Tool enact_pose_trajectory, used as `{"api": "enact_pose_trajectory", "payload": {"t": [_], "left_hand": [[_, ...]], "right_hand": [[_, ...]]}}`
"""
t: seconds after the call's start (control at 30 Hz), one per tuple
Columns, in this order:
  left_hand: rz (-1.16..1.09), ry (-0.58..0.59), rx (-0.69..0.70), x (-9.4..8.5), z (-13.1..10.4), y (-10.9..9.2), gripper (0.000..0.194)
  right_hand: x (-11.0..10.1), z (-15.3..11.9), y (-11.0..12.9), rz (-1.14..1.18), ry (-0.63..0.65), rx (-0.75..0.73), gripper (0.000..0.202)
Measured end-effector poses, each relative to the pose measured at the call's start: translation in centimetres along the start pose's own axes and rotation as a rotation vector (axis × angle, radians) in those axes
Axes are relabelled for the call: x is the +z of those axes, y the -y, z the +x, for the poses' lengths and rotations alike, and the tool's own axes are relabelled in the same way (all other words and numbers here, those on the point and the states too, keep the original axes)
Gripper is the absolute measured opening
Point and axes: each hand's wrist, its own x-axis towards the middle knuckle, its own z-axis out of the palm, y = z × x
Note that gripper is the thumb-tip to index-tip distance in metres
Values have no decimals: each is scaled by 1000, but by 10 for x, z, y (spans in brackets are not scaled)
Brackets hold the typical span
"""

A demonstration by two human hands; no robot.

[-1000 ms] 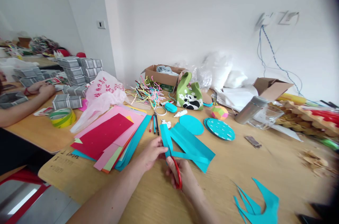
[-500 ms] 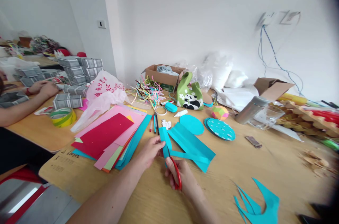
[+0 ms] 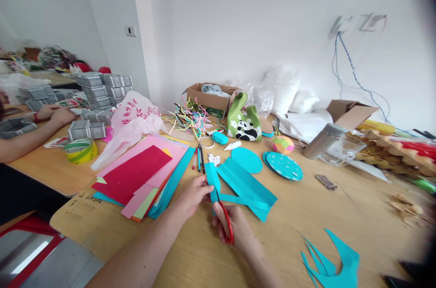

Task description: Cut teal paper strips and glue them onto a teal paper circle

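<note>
Table (image 3: 296, 220) of light brown wood carries a loose stack of red, pink, green and turquoise paper (image 3: 136, 179) at its left and, just beyond the hands, a creased turquoise paper sheet (image 3: 243, 179). The right hand (image 3: 236, 226) has its thumb and fingers wrapped about the red handles of a pair of dark-bladed scissors (image 3: 229, 226); these are probably stiff and light enough for one hand, best held by the loops. How far the blades stand apart I cannot tell.

The left hand (image 3: 195, 195) pinches a narrow turquoise paper piece (image 3: 211, 172) between thumb and fingers, in front of the person, between the stack and the sheet. The paper should be very light, thin and easily bent or torn, so a gentle pinch near the edge, clear of the blades, suits it.

The piece looks plain and bright, its far end square, with a lengthwise line on it. A thinner turquoise strip (image 3: 236, 199) stretches rightward from beside the blades and crosses the sheet.
</note>
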Motion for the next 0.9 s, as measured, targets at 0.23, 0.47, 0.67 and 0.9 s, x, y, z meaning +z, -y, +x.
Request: {"api": "enact_pose_trajectory", "payload": {"t": [0.23,0.47,0.67,0.9], "left_hand": [[-1,24,-22,-1,0,2,21],[5,-2,-22,0,0,2,21],[27,5,-27,4,-5,-2,21],[21,-30,-31,3,-3,-4,26]], "right_hand": [[-1,1,-1,5,-4,25,70],[0,2,-2,-14,-20,5,70],[0,3,-3,-16,-33,0,67],[-1,2,-3,2,-34,-2,67]]}}
